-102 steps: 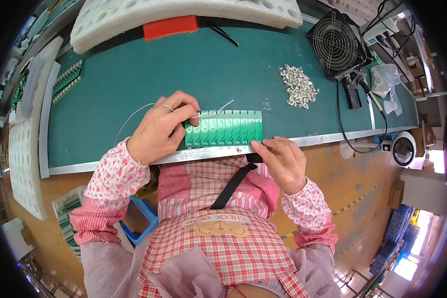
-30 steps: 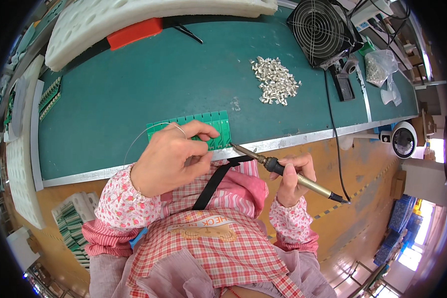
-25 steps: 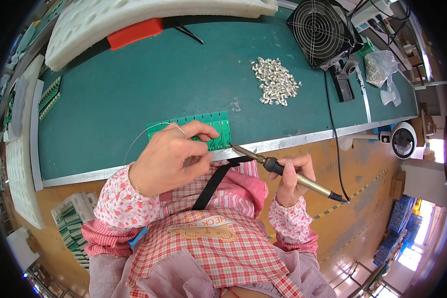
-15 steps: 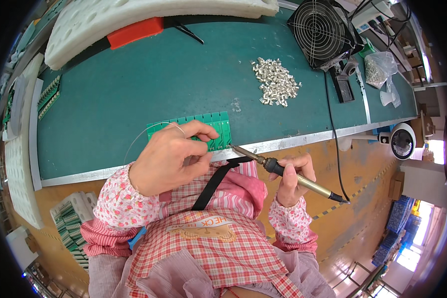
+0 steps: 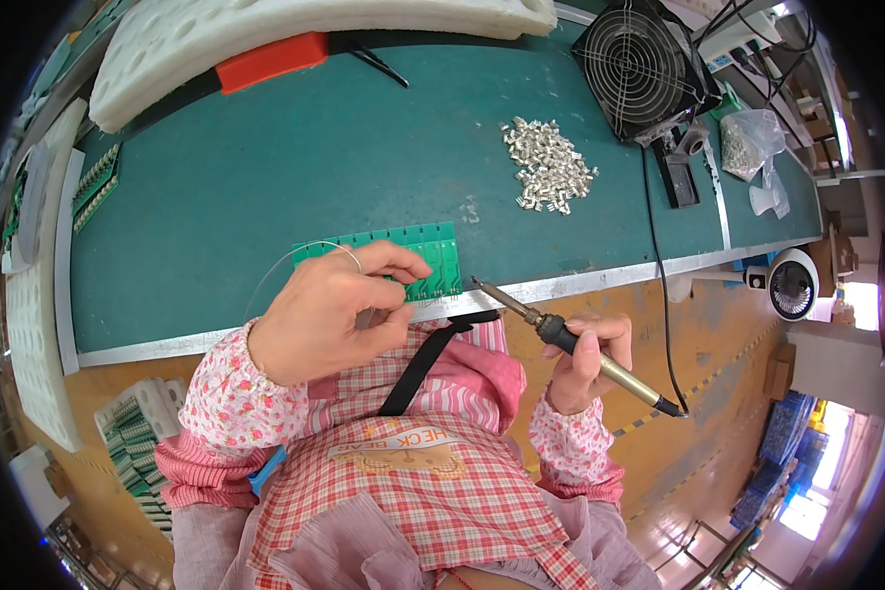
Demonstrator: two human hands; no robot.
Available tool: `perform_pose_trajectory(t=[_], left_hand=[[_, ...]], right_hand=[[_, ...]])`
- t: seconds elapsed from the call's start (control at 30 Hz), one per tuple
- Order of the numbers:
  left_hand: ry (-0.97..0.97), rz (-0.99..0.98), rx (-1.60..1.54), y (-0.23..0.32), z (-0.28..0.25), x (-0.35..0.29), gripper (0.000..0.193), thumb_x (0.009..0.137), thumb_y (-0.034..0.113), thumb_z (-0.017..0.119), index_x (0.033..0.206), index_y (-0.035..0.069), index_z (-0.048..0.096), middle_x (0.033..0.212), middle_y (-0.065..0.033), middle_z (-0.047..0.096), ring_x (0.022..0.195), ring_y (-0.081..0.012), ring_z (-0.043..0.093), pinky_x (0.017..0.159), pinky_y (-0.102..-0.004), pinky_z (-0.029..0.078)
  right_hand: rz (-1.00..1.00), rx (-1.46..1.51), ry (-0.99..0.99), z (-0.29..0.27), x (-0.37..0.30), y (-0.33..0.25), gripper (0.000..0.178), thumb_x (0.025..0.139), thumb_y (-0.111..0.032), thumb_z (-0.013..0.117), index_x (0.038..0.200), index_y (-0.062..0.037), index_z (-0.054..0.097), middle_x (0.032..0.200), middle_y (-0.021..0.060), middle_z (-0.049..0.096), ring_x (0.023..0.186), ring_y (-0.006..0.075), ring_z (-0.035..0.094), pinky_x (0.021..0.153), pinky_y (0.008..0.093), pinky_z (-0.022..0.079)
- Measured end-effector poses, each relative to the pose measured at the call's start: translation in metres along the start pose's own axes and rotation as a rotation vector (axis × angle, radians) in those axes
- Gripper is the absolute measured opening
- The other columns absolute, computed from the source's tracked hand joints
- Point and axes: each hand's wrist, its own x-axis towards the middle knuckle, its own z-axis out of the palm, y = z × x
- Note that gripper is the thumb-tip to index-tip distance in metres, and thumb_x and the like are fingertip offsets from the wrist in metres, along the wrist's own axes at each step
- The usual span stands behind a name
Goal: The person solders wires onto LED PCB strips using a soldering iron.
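Observation:
A green circuit board (image 5: 444, 248) lies at the table's front edge, with a row of small metal parts along its near side. Over its left part rests my left hand (image 5: 339, 310), closed in a pinch on a thin solder wire (image 5: 287, 255) that loops out to the left; the fingers hide part of the board. My right hand (image 5: 590, 362) grips a soldering iron (image 5: 553, 330) by its handle, beyond the front edge. The iron's tip points up and left, just right of the board and apart from it.
A heap of small silvery metal parts (image 5: 549, 165) lies at the back right. Behind it stand a black fan (image 5: 634, 69) and a black soldering stand (image 5: 678, 177). The iron's black cord (image 5: 656, 236) crosses the front edge. White foam (image 5: 295, 29) and a red block (image 5: 271, 63) are at the back.
The soldering iron's tip has moved off the board's near right corner, slightly up and right. My right hand has shifted a little right with it; my left hand stays nearly in place.

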Motion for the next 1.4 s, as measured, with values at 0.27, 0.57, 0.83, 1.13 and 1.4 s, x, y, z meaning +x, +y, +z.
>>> perform_pose_trajectory(t=[0.27, 0.57, 0.83, 1.13, 1.4], left_hand=[[-0.009, -0.01, -0.071, -0.001, -0.003, 0.0, 0.013, 0.071, 0.001, 0.061, 0.061, -0.005, 0.055, 0.098, -0.0151, 0.063, 0.07, -0.0215, 0.061, 0.062, -0.0295, 0.048], [0.009, 0.017, -0.014, -0.003, 0.0, 0.0, 0.012, 0.07, 0.001, 0.061, 0.061, -0.005, 0.055, 0.098, -0.0132, 0.063, 0.07, -0.0212, 0.061, 0.062, -0.0301, 0.049], [0.028, 0.023, 0.021, -0.003, 0.003, 0.002, 0.011, 0.07, 0.001, 0.062, 0.061, -0.004, 0.055, 0.097, -0.0126, 0.063, 0.075, -0.0218, 0.064, 0.065, -0.0307, 0.05], [-0.002, -0.032, -0.088, -0.004, -0.003, -0.002, 0.009, 0.068, -0.003, 0.061, 0.064, -0.007, 0.054, 0.098, -0.0153, 0.061, 0.08, -0.0235, 0.065, 0.065, -0.0287, 0.05], [-0.042, -0.04, -0.102, -0.006, -0.009, -0.004, 0.008, 0.069, -0.003, 0.06, 0.065, -0.007, 0.054, 0.099, -0.0158, 0.06, 0.083, -0.024, 0.065, 0.066, -0.0283, 0.05]], right_hand=[[0.049, -0.032, -0.052, 0.007, -0.011, 0.001, 0.014, 0.084, -0.01, 0.052, 0.086, 0.0037, 0.051, 0.069, 0.012, 0.06, 0.051, 0.0138, 0.059, 0.048, 0.0243, 0.048], [0.035, -0.113, -0.066, 0.015, -0.01, 0.003, 0.02, 0.085, -0.018, 0.049, 0.084, 0.0019, 0.047, 0.067, 0.0139, 0.053, 0.044, 0.0147, 0.05, 0.043, 0.0237, 0.043], [0.023, -0.082, -0.074, 0.017, -0.009, 0.003, 0.019, 0.085, -0.017, 0.048, 0.081, 0.0015, 0.046, 0.063, 0.0133, 0.052, 0.043, 0.0144, 0.049, 0.043, 0.0233, 0.041], [-0.023, -0.135, -0.092, 0.014, -0.011, 0.004, 0.017, 0.085, -0.014, 0.048, 0.079, 0.001, 0.044, 0.06, 0.0126, 0.051, 0.042, 0.0141, 0.048, 0.04, 0.0232, 0.04], [-0.051, -0.121, 0.01, 0.019, -0.017, 0.002, 0.018, 0.085, -0.016, 0.049, 0.08, 0.0012, 0.045, 0.063, 0.0126, 0.051, 0.041, 0.0144, 0.048, 0.04, 0.0233, 0.04]])
